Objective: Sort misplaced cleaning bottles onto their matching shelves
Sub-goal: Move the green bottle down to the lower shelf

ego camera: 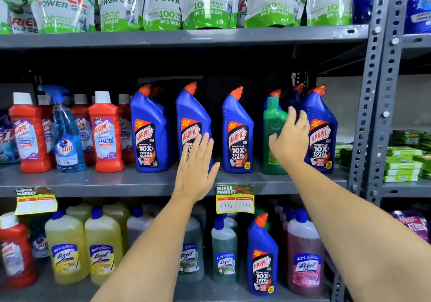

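Observation:
A green bottle (pixel 272 124) stands among blue Harpic bottles (pixel 236 133) on the middle shelf (pixel 116 182). My right hand (pixel 289 138) reaches onto its right side, fingers spread and curling around it; a full grip cannot be made out. My left hand (pixel 196 168) is flat and open against the front of another blue Harpic bottle (pixel 191 120). A Colin spray bottle (pixel 67 138) stands among red Harpic bathroom cleaner bottles (pixel 106 133) at the left. On the lower shelf a blue Harpic bottle (pixel 262 257) stands among Lizol bottles (pixel 66 250).
Ariel Power Gel pouches (pixel 207 1) fill the top shelf. A grey perforated upright (pixel 375 92) borders the right side, with green soap packs (pixel 402 164) beyond it. Price tags (pixel 234 199) hang from the middle shelf's edge.

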Demonstrator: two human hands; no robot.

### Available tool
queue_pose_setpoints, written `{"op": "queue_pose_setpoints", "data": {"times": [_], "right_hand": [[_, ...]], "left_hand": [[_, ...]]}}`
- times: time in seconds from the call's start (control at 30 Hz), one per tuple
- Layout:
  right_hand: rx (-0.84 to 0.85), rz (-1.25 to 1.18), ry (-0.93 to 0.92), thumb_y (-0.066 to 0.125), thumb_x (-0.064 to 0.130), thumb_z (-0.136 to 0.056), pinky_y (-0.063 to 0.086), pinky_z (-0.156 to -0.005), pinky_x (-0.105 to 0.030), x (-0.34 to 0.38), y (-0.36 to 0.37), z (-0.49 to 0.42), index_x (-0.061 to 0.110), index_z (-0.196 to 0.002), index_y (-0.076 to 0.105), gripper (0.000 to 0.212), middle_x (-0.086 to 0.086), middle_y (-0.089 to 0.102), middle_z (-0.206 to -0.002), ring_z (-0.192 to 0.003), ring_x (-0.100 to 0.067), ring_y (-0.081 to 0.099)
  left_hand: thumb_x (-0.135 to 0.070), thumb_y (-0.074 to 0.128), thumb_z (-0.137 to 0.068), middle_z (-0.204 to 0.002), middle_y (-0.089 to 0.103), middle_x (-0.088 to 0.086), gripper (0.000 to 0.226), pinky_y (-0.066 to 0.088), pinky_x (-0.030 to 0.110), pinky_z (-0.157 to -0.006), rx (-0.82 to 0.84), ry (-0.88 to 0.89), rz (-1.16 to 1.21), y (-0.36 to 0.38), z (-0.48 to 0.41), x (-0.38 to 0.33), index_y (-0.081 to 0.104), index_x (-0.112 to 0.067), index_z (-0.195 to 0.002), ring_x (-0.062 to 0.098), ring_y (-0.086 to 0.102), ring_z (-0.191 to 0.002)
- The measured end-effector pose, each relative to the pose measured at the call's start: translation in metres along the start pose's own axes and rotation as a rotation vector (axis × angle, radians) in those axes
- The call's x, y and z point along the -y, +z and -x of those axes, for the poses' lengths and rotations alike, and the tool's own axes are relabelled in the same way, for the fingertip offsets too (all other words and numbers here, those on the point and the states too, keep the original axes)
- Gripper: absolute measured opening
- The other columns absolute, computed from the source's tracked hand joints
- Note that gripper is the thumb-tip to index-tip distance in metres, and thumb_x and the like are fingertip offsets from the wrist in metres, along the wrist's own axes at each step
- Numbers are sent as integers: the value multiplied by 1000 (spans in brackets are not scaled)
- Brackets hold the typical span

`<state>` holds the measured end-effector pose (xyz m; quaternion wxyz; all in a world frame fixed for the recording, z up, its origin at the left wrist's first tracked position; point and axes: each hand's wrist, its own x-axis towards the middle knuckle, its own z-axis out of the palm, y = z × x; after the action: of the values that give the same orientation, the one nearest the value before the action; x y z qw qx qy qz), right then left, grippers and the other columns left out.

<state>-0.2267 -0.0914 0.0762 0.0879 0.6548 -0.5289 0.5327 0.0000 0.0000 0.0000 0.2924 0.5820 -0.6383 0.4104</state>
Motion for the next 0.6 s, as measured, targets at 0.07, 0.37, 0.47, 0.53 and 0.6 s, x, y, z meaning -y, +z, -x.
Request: {"op": "queue_pose_setpoints", "data": {"times": [0.07, 0.37, 0.47, 0.53, 0.6], "right_hand": [[80, -167, 117, 73, 21, -77, 39, -104, -55, -4, 2, -5, 15, -152, 13, 96, -20, 21, -156, -139, -43, 30], [317, -399, 316, 87, 35, -67, 38, -104, -44, -32, 26, -6, 7, -145, 24, 104, -15, 42, -144, -130, -35, 46], [277, -433, 325, 86, 30, -68, 38, -102, -44, -30, 27, -6, 4, -138, 29, 94, -16, 44, -140, -127, -36, 47], [240, -481, 313, 87, 29, -67, 39, -104, -44, -31, 26, -2, 4, -139, 29, 96, -17, 45, -140, -126, -35, 48], [177, -558, 295, 90, 35, -58, 42, -106, -47, -37, 23, 4, 6, -138, 30, 104, -15, 49, -136, -123, -33, 52]], "left_hand": [[-41, 32, -100, -160, 14, 9, 62, 15, 48, -116, 62, -25, 25, 6, 15, -2, 25, -7, -151, 21, 4, -147], [-36, 31, -99, -132, 60, 9, 50, 29, 42, -107, 124, -71, 72, 33, 47, -5, 59, -7, -128, 28, 47, -129], [-36, 33, -98, -121, 66, 9, 48, 32, 41, -103, 98, -76, 99, 33, 48, -4, 63, -7, -122, 31, 54, -121], [-35, 34, -98, -114, 68, 8, 46, 33, 41, -99, 69, -80, 98, 32, 49, -5, 65, -6, -117, 32, 57, -115], [-35, 35, -98, -110, 69, 8, 45, 32, 40, -97, 61, -85, 104, 31, 50, -5, 66, -7, -113, 32, 58, -112]]}}
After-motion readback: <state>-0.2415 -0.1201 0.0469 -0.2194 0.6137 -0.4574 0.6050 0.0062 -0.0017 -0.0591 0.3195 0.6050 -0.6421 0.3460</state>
